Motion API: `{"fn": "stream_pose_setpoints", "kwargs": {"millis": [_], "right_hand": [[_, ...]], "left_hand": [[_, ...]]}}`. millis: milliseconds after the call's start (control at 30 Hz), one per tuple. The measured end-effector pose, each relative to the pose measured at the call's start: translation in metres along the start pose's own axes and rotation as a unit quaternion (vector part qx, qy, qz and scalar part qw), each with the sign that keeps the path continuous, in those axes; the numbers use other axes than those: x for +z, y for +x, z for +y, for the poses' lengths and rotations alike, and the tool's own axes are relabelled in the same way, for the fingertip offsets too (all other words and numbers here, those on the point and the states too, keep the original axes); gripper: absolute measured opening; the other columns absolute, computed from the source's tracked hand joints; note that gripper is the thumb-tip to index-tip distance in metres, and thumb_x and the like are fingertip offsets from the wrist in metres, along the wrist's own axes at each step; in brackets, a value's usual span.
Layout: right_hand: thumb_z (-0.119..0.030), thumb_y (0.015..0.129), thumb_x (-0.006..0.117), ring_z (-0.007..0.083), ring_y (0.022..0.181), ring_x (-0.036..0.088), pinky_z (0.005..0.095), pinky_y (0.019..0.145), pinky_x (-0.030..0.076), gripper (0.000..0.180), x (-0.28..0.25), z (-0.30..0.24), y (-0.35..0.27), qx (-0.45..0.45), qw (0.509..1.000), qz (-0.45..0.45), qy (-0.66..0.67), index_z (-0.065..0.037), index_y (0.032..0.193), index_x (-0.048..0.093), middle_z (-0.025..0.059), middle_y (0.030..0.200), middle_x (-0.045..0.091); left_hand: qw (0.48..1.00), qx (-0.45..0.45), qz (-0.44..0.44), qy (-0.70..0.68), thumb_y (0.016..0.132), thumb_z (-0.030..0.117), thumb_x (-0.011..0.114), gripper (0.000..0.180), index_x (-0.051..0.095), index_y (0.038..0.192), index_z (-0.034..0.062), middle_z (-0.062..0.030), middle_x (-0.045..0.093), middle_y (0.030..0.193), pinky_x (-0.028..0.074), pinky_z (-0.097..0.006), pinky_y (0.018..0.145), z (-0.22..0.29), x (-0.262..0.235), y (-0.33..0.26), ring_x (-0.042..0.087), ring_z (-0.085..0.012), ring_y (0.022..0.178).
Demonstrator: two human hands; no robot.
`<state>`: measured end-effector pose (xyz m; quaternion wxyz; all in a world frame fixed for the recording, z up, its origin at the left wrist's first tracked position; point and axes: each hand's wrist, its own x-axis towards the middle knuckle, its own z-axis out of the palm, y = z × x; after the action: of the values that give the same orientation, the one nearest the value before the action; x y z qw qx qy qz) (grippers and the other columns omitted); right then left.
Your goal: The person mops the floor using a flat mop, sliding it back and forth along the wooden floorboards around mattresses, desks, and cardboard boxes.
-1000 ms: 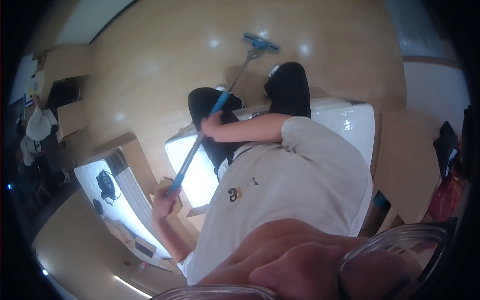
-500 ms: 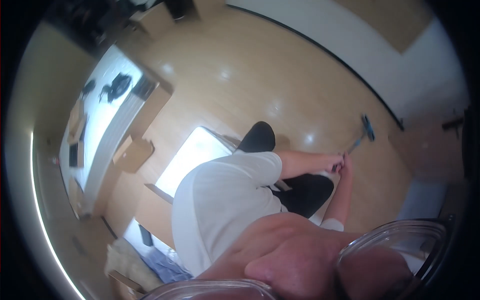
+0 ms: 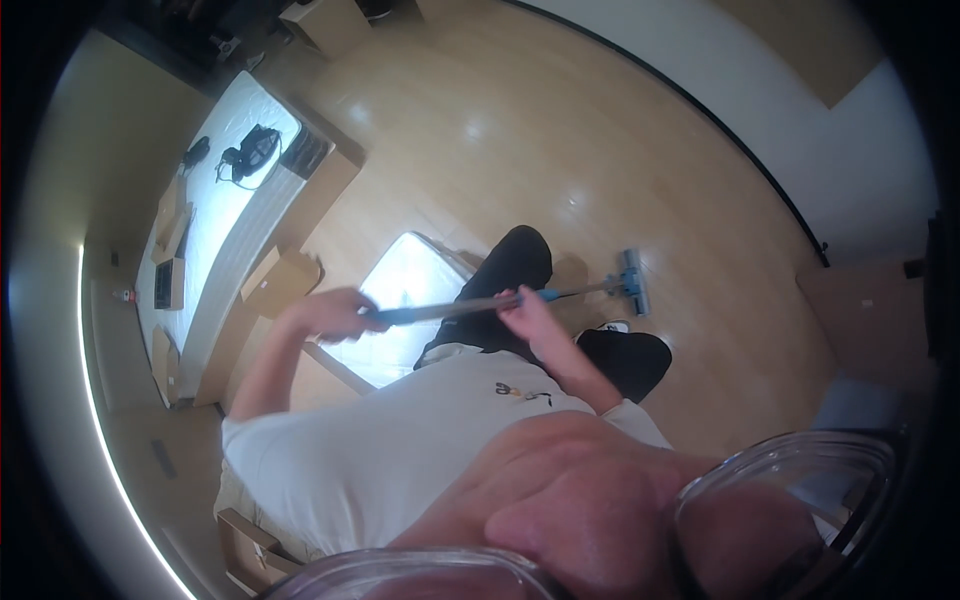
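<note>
My left hand point(image 3: 340, 315) is wrapped round the blue grip at the upper end of a long-handled mop point(image 3: 450, 310). Farther along the grey pole, my right hand point(image 3: 525, 312) closes round it near a blue collar. The pole runs across in front of my body, from left to right. Its narrow blue-and-grey head point(image 3: 632, 283) rests on the wooden floor point(image 3: 560, 150), just beyond my shoe point(image 3: 615, 327).
A white plastic-wrapped mattress point(image 3: 405, 280) lies beside my legs. To the left stands a longer wrapped bed point(image 3: 225, 190) with a black cabled device point(image 3: 255, 150) and cartons. An open cardboard box point(image 3: 280, 280) sits against it. A wall with dark skirting point(image 3: 700, 105) bounds the right.
The mop head has been drawn nearer my feet from the right. My left hand has swung from beside my right hand to the far left, and the pole now lies across me.
</note>
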<state>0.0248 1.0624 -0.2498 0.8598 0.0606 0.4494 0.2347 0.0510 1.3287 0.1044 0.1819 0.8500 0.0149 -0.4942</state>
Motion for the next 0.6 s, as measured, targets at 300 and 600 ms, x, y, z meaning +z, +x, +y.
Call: {"fn": "stream_pose_setpoints", "kwargs": {"millis": [300, 600], "right_hand": [[-0.015, 0.096, 0.039, 0.0234, 0.063, 0.053, 0.0378, 0.058, 0.051, 0.012, -0.039, -0.144, 0.072, -0.227, 0.964, 0.071, -0.115, -0.004, 0.095, 0.044, 0.0116, 0.076, 0.051], [-0.009, 0.091, 0.047, 0.0178, 0.063, 0.055, 0.0323, 0.051, 0.05, 0.013, -0.048, -0.151, -0.177, -0.444, 0.84, 0.087, -0.3, 0.0, 0.101, 0.046, 0.0071, 0.073, 0.051]], "left_hand": [[0.99, 0.07, 0.004, -0.119, 0.084, 0.045, 0.066, 0.043, 0.061, 0.074, 0.0032, -0.0015, 0.049, 0.051, 0.028, -0.025, 0.035, 0.019, 0.084, 0.14, 0.039, -0.0095, 0.037], [0.86, 0.51, 0.001, 0.029, 0.091, 0.061, 0.036, 0.063, 0.062, 0.091, 0.0036, -0.0138, 0.063, 0.072, 0.049, -0.037, 0.048, 0.286, 0.257, 0.337, 0.061, -0.0222, 0.058]]}}
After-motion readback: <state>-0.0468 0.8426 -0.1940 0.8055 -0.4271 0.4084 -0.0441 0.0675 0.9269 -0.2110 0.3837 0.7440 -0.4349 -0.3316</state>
